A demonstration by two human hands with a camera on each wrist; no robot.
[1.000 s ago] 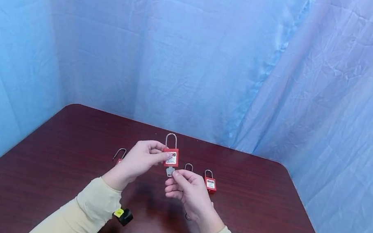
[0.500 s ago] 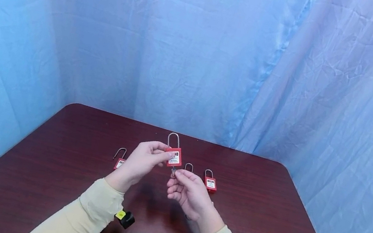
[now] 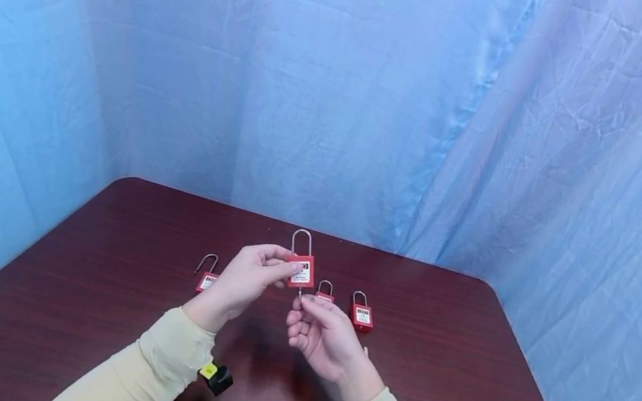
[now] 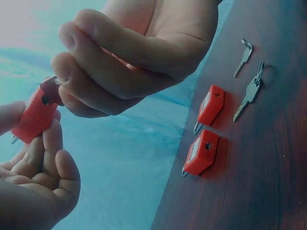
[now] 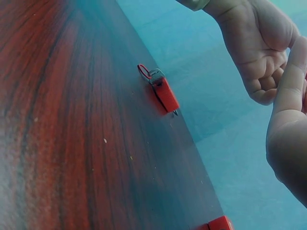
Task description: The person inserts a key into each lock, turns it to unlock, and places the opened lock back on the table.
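Key (image 3: 300,295) now pushed further up into padlock (image 3: 301,271); left hand (image 3: 245,280) grips padlock, right hand (image 3: 319,329) pinches key, insertion looks nearly done.

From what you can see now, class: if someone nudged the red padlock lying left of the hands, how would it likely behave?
The left padlock lies flat on the table, so it would probably slide rather than roll. Its boxy body and steel shackle suggest stiffness. Its shackle stands open, so it may swing.

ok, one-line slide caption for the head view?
Left hand holds a red padlock upright above the table while right hand pinches a key at its base; three more padlocks lie behind.
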